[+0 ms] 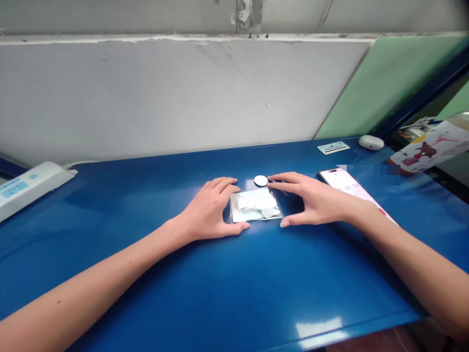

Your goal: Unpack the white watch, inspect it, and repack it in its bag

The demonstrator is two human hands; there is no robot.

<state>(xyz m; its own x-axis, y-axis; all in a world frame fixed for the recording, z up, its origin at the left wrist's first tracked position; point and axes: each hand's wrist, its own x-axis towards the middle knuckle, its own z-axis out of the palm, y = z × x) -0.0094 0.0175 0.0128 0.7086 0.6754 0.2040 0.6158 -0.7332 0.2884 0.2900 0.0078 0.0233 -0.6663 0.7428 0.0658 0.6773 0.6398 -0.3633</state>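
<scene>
A clear plastic packet (252, 204) with pale contents lies flat on the blue table (234, 283). My left hand (210, 208) rests at its left side, thumb and fingers spread around that edge. On the other side, my right hand (308, 198) has its thumb near the packet's lower right corner and its fingers stretched toward the top. A small round white disc (261, 181) sits just beyond the packet, close to my right fingertips. Whether those fingertips touch the disc I cannot tell. Both hands are open.
A phone (351, 188) showing a timer lies partly behind my right forearm. Farther back are a card (333, 147) and a white earbud case (371, 143). A printed cylindrical container (436, 142) stands at right. A white box-shaped device (32, 186) with a cable is at left. A wall closes off the back.
</scene>
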